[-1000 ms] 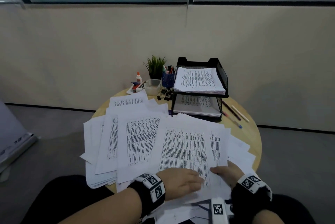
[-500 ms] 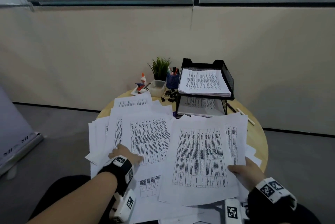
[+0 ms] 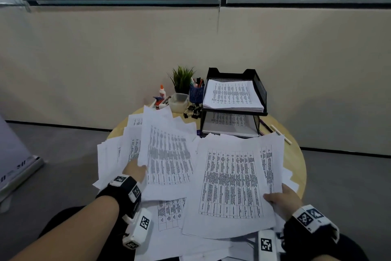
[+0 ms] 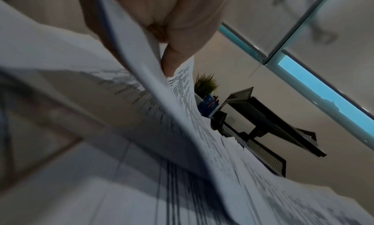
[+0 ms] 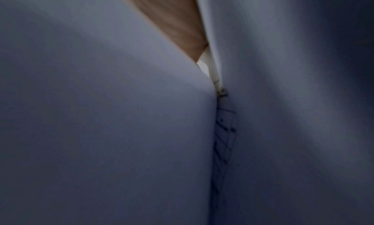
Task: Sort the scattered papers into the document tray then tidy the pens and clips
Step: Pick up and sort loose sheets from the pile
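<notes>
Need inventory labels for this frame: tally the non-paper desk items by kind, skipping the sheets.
Document tray: 1
Potted plant: 1
Blue pen cup: 1
Glue bottle: 1
Clear tub: 1
Red-blue item by the glue, kind unclear: 1
Loose pens right of the tray: 2 visible
Binder clips: a pile, not countable
Total: 8, clips left out

Small green potted plant (image 3: pixel 182 78) at the round wooden table's (image 3: pixel 296 155) far edge, white glue bottle (image 3: pixel 162 91), clear plastic tub (image 3: pixel 179 102), beige wall (image 3: pixel 105 59) behind.
</notes>
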Tool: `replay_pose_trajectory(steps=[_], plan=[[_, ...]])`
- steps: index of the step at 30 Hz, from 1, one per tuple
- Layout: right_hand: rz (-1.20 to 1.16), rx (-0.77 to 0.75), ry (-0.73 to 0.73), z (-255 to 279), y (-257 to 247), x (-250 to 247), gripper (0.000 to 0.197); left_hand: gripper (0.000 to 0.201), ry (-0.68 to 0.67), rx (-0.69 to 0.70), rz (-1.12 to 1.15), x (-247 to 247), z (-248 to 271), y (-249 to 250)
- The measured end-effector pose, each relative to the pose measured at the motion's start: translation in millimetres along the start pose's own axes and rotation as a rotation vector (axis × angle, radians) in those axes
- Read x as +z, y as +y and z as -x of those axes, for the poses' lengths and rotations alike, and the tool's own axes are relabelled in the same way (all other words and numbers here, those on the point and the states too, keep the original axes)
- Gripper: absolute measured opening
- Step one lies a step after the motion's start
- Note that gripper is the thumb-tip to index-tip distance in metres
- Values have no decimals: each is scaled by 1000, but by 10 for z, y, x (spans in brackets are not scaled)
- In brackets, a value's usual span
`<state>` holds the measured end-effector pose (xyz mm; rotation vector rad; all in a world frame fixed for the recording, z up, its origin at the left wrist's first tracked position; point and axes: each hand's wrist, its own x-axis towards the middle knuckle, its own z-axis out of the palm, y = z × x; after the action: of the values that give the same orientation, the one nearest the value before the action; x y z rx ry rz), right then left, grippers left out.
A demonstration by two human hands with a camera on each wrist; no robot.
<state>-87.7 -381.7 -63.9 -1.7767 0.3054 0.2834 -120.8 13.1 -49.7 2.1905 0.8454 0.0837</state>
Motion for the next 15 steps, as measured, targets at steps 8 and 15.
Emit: replay_pose_trajectory(steps=[8, 15], plan=[[19, 82, 21, -151, 94, 17, 24, 35, 33, 67, 125, -466, -184, 23], [-31, 92, -13, -140, 151, 49, 27, 37, -123, 126, 220, -450, -115, 49]])
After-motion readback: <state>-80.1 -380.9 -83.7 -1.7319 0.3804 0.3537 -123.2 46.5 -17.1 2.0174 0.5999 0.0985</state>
